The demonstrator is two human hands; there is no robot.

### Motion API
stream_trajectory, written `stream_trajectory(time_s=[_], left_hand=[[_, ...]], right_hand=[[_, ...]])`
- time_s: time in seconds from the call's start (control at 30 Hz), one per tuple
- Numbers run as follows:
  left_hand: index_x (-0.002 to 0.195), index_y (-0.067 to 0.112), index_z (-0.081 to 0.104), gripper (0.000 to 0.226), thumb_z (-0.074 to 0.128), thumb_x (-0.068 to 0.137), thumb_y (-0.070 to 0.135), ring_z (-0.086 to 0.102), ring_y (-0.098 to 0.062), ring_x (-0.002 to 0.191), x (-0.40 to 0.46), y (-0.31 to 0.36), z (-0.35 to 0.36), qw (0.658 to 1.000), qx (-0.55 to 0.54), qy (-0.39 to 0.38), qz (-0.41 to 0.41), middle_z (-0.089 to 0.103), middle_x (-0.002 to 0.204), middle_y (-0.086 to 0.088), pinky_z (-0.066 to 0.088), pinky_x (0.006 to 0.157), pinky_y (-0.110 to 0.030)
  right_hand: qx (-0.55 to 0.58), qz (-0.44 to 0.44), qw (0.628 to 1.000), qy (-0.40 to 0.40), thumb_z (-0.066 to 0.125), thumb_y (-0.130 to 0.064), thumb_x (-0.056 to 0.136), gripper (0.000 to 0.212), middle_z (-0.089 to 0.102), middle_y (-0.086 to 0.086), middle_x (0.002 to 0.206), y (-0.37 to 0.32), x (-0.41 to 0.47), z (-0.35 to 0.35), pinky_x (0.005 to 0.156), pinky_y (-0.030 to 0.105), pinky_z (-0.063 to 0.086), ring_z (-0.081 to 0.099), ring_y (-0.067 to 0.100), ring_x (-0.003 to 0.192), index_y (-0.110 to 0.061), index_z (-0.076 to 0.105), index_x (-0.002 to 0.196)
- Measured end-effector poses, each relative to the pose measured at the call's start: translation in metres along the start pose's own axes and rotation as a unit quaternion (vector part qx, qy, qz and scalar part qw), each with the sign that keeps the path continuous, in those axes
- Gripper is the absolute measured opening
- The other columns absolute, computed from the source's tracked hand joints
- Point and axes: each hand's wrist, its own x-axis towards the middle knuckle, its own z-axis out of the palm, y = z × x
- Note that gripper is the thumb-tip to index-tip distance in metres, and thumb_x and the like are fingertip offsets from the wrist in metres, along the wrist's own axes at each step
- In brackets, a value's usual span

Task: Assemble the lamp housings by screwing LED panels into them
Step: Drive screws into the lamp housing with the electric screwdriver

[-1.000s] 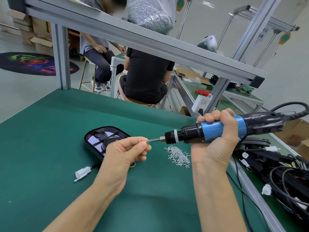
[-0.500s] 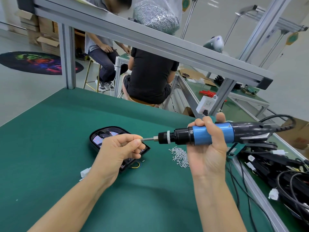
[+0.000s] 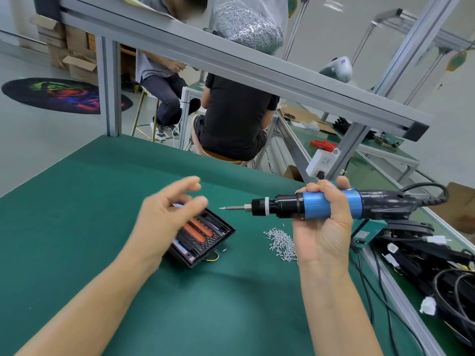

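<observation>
A black lamp housing [image 3: 205, 240] lies on the green table [image 3: 77, 201], with two orange-red strips visible inside it and coloured wires at its near edge. My left hand [image 3: 164, 214] hovers over the housing, blurred, its fingers spread and holding nothing. My right hand [image 3: 326, 222] grips a blue and black electric screwdriver [image 3: 308, 205], held level with the bit pointing left. A small screw sits on the bit tip. A pile of small silver screws [image 3: 281, 244] lies below the screwdriver.
Black lamp parts with cables and white connectors [image 3: 424, 255] are heaped at the right past the table's metal edge rail. An aluminium frame beam [image 3: 231, 62] crosses overhead, carrying a bag of screws [image 3: 248, 21]. Two people sit at benches behind the table.
My left hand let go of the screw at the bit tip and drew back left over the housing, fingers opening. The screw stays on the bit. The housing now shows orange strips.
</observation>
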Motion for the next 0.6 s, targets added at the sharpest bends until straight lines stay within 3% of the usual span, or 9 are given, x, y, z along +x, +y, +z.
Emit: stream_trajectory(time_s=[0.07,0.13,0.2,0.3,0.37,0.5,0.6], left_hand=[[0.104,0.028,0.067,0.024,0.071,0.082,0.020,0.059,-0.007,0.089,0.022,-0.005,-0.022,0.991,0.075,0.108,0.002,0.067,0.107,0.004,0.047,0.081,-0.020],[0.119,0.017,0.060,0.035,0.064,0.088,0.034,0.055,-0.016,0.108,0.045,-0.013,-0.043,0.965,0.207,0.144,-0.077,0.061,0.124,-0.004,0.040,0.093,-0.028],[0.122,0.007,0.056,0.064,0.057,0.085,0.058,0.052,-0.026,0.115,0.062,-0.025,-0.057,0.925,0.315,0.083,-0.194,0.057,0.128,-0.010,0.040,0.099,-0.038],[0.115,0.003,0.059,0.090,0.064,0.064,0.077,0.055,-0.026,0.093,0.076,-0.027,-0.055,0.874,0.395,-0.020,-0.283,0.060,0.105,-0.009,0.043,0.076,-0.035],[0.108,0.001,0.061,0.096,0.077,0.045,0.072,0.058,-0.023,0.084,0.081,-0.024,-0.051,0.866,0.395,-0.059,-0.300,0.062,0.096,-0.008,0.046,0.070,-0.033],[0.121,-0.004,0.055,0.098,0.094,0.042,0.039,0.058,-0.035,0.110,0.082,-0.024,-0.050,0.896,0.287,-0.060,-0.332,0.061,0.120,-0.018,0.046,0.099,-0.045],[0.107,-0.001,0.063,0.081,0.093,0.035,0.021,0.064,-0.034,0.098,0.075,-0.025,-0.051,0.927,0.202,-0.052,-0.311,0.069,0.106,-0.020,0.049,0.095,-0.047]], right_hand=[[-0.012,-0.001,1.000,-0.002,0.053,0.004,0.089,0.030,0.057,-0.004,0.072,0.000,0.003,-0.003,0.071,0.024,0.052,0.060,0.010,0.063,-0.024,0.056,0.099],[-0.022,-0.001,1.000,-0.004,0.056,0.004,0.087,0.032,0.056,-0.004,0.074,0.001,0.006,-0.006,0.072,0.024,0.052,0.059,0.010,0.063,-0.025,0.055,0.100],[-0.033,0.001,0.999,-0.007,0.061,0.002,0.079,0.035,0.055,-0.004,0.076,0.004,0.007,-0.007,0.072,0.025,0.052,0.059,0.010,0.065,-0.025,0.055,0.100],[-0.063,-0.004,0.998,-0.015,0.064,-0.002,0.072,0.039,0.054,-0.004,0.075,0.010,0.009,-0.009,0.073,0.024,0.052,0.058,0.010,0.065,-0.026,0.054,0.100],[-0.078,-0.004,0.997,-0.017,0.064,-0.003,0.071,0.039,0.054,-0.004,0.074,0.013,0.009,-0.010,0.072,0.024,0.052,0.057,0.010,0.065,-0.026,0.054,0.101],[-0.083,-0.001,0.996,-0.019,0.064,-0.002,0.072,0.040,0.055,-0.004,0.074,0.018,0.010,-0.012,0.071,0.024,0.053,0.057,0.010,0.066,-0.026,0.053,0.103],[-0.083,-0.001,0.996,-0.022,0.064,-0.002,0.072,0.039,0.054,-0.004,0.074,0.020,0.011,-0.010,0.072,0.024,0.053,0.057,0.010,0.066,-0.026,0.054,0.102]])
